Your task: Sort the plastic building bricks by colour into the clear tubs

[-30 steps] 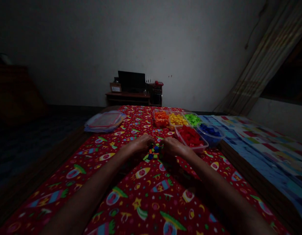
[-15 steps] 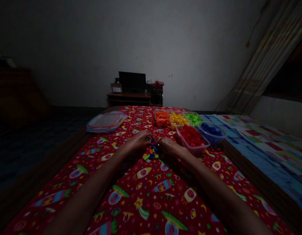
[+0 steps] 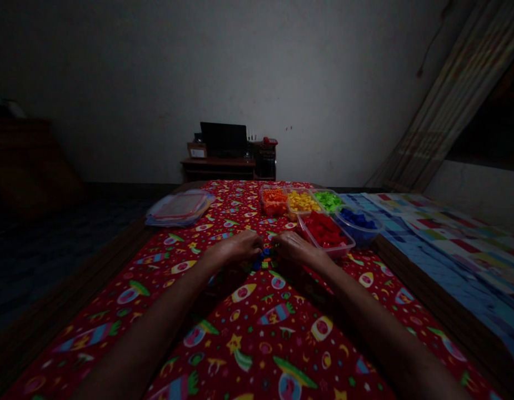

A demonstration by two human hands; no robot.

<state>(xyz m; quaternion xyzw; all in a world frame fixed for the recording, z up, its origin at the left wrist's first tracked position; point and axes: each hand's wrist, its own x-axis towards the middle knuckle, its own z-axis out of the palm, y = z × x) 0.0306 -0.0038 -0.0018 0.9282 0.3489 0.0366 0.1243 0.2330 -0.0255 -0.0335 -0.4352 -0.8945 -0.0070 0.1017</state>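
My left hand [image 3: 239,247] and my right hand [image 3: 293,246] rest close together on a red cloth with rocket prints [image 3: 257,311]. Both are curled around a small build of multicoloured toy bricks [image 3: 264,258], which shows between them in blue, orange and green. Most of the build is hidden by the fingers. A clear tub of red bricks [image 3: 325,233] stands just right of my right hand.
Behind it stand tubs of orange bricks [image 3: 274,201], yellow bricks [image 3: 302,201], green bricks [image 3: 328,200] and blue bricks [image 3: 359,223]. Stacked lids [image 3: 179,207] lie at the far left. A patterned mat [image 3: 448,244] lies on the right. A low shelf with a dark screen [image 3: 224,141] stands by the wall.
Both hands have closed in over the brick build, which shows less than before. The view has shifted slightly.
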